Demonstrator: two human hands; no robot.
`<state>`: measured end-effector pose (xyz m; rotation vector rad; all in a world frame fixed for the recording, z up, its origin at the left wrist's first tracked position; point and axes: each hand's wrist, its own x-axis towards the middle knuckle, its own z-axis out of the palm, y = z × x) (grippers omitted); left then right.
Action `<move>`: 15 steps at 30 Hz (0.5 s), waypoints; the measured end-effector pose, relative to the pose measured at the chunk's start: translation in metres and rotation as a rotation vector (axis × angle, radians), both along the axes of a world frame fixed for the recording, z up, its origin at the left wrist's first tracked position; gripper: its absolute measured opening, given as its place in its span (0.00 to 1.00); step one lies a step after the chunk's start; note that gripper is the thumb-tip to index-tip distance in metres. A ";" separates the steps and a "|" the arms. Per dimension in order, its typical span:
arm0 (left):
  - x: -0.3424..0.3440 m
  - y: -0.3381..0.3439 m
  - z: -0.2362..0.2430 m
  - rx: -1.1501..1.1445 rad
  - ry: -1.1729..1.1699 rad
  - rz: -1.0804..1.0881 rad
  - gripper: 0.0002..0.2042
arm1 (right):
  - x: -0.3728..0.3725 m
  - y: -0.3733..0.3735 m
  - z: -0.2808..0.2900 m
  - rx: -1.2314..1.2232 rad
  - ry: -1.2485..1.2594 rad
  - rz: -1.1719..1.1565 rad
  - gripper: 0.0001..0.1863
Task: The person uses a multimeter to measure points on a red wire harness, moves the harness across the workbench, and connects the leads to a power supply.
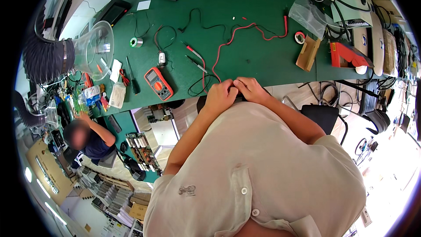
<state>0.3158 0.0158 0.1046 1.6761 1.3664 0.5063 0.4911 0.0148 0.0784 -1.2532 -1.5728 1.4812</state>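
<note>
Head view: the left hand (220,97) and the right hand (251,90) are drawn together at the near edge of the green worktop (254,63). The fingers of both hands are curled inward; whether they grasp a small item cannot be told. The multimeter (158,83) lies on the worktop to the left of the hands, apart from them. A pair of probes (196,64) lies nearer, just beyond the left hand, and a red lead (285,25) extends from near that hand toward the far right. A screwdriver (134,82) lies left of the multimeter. Step in hand, as judged: standby, with no tool visibly in use. Any use of the probes calls for parting the hands and gripping the probe bodies clear of the tips, keeping the red lead from snagging.
</note>
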 end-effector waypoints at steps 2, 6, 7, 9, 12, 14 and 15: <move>-0.001 -0.002 0.001 0.008 0.034 -0.026 0.09 | 0.001 -0.002 -0.002 -0.002 0.006 0.011 0.16; -0.001 -0.004 -0.005 0.038 0.121 -0.092 0.08 | -0.001 -0.004 -0.003 -0.031 -0.025 0.030 0.16; 0.000 -0.005 -0.007 0.051 0.119 -0.087 0.08 | -0.001 -0.004 -0.004 0.002 -0.051 0.029 0.16; 0.001 -0.007 -0.010 0.066 0.132 -0.079 0.09 | -0.001 -0.003 -0.008 0.070 -0.103 0.028 0.16; 0.003 -0.005 -0.010 0.077 0.160 -0.069 0.10 | -0.003 -0.002 -0.014 0.177 -0.122 -0.006 0.15; 0.002 -0.005 -0.010 0.085 0.160 -0.058 0.10 | -0.004 0.000 -0.009 0.197 -0.118 -0.022 0.15; 0.003 -0.005 -0.010 0.084 0.150 -0.040 0.10 | -0.005 0.001 -0.007 0.207 -0.116 -0.031 0.15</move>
